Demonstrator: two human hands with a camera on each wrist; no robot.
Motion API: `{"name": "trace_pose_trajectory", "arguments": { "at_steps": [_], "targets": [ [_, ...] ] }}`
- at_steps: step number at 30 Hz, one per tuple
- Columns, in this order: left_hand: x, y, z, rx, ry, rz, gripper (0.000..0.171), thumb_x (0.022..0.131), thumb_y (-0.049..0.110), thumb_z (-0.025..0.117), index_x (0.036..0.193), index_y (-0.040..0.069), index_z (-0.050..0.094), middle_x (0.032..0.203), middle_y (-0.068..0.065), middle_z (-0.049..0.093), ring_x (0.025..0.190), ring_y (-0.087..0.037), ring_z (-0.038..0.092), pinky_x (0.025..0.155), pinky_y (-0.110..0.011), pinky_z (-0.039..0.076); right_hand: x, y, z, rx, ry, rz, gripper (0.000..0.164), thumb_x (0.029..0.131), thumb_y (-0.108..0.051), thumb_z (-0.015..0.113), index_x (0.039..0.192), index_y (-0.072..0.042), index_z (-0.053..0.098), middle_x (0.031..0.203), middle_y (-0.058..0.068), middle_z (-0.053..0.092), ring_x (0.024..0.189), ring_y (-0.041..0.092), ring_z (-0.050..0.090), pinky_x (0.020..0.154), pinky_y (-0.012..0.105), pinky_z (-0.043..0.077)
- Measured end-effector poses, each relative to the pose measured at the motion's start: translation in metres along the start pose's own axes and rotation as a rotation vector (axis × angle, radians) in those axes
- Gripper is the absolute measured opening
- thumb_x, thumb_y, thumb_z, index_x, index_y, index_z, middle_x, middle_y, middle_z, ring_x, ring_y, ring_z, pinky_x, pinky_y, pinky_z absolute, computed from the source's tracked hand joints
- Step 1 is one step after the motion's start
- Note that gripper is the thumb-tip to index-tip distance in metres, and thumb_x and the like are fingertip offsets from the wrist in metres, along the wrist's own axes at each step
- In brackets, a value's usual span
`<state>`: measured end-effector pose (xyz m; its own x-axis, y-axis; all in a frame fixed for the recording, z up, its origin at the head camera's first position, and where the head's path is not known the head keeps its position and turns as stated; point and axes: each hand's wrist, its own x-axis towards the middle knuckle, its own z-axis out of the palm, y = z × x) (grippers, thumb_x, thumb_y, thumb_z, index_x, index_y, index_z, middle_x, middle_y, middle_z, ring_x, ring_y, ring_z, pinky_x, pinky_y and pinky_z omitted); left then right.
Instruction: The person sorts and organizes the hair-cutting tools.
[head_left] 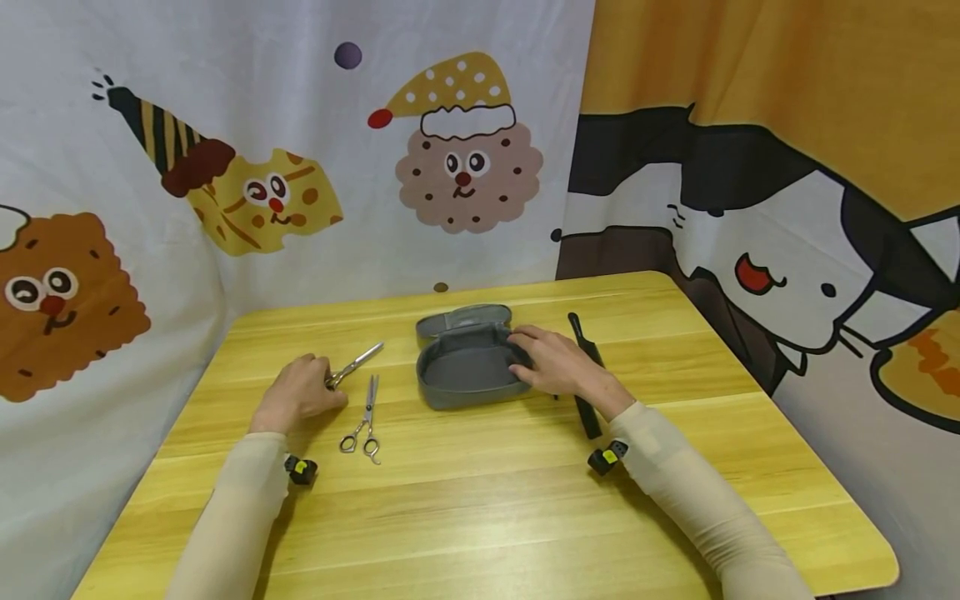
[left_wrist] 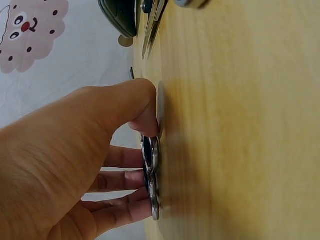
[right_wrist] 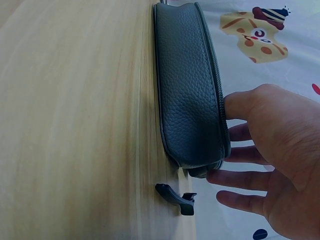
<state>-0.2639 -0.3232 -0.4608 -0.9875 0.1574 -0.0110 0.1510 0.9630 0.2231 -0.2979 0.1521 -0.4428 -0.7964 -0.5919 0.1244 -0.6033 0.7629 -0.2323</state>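
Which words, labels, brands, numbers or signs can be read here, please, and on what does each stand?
None can be read in any view.
Grey pebbled zip case: no label visible.
Silver metal scissors: any engraving is too small to read.
Black wrist devices with yellow marks: any lettering is too small to read.

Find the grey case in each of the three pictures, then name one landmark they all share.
Head: the case lies near the middle, lid open, with the right hand at its right end.
Left wrist: only part of the case shows, at the top edge, left of centre.
Right wrist: upper middle, left of the right hand.
Shared landmark: the wooden table.
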Motion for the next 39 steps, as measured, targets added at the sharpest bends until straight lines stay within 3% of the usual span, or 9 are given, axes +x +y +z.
{"name": "trace_pose_trajectory", "arguments": {
  "at_steps": [11, 19, 25, 39],
  "targets": [
    [-0.001, 0.004, 0.002, 0.025, 0.021, -0.018, 0.035, 0.085, 0.031, 0.081, 0.091, 0.000, 0.065, 0.092, -0.018, 0.064, 0.078, -0.030, 0.059, 0.070, -0.046, 0.059, 0.000, 0.001, 0.001, 0.001, 0.027, -0.026, 0.060, 0.112, -0.036, 0.073, 0.161, -0.004, 0.060, 0.170, 0.022, 0.055, 0.134, 0.038, 0.074, 0.113, 0.057, 0.063],
    [-0.003, 0.004, 0.004, -0.010, 0.049, -0.006, 0.020, 0.088, 0.019, 0.076, 0.087, 0.001, 0.069, 0.090, -0.017, 0.066, 0.078, -0.028, 0.057, 0.070, -0.045, 0.057, 0.000, 0.001, 0.003, 0.001, 0.033, -0.032, 0.059, 0.112, -0.035, 0.073, 0.161, -0.004, 0.061, 0.170, 0.023, 0.055, 0.133, 0.038, 0.075, 0.112, 0.057, 0.063],
    [-0.001, -0.001, 0.000, -0.086, -0.006, -0.024, 0.026, 0.093, 0.023, 0.076, 0.097, -0.002, 0.074, 0.097, -0.019, 0.073, 0.081, -0.028, 0.062, 0.071, -0.041, 0.057, 0.000, 0.001, 0.002, 0.002, 0.038, -0.023, 0.060, 0.111, -0.034, 0.074, 0.161, -0.004, 0.061, 0.170, 0.022, 0.055, 0.134, 0.039, 0.074, 0.113, 0.058, 0.063],
    [-0.003, -0.002, -0.009, -0.229, -0.139, -0.085, 0.024, 0.102, 0.025, 0.076, 0.101, 0.002, 0.071, 0.092, -0.011, 0.071, 0.081, -0.023, 0.061, 0.067, -0.031, 0.050, 0.000, 0.002, 0.002, -0.006, 0.031, -0.026, 0.060, 0.112, -0.036, 0.073, 0.161, -0.004, 0.061, 0.170, 0.022, 0.055, 0.139, 0.040, 0.071, 0.115, 0.058, 0.062]
  ]
}}
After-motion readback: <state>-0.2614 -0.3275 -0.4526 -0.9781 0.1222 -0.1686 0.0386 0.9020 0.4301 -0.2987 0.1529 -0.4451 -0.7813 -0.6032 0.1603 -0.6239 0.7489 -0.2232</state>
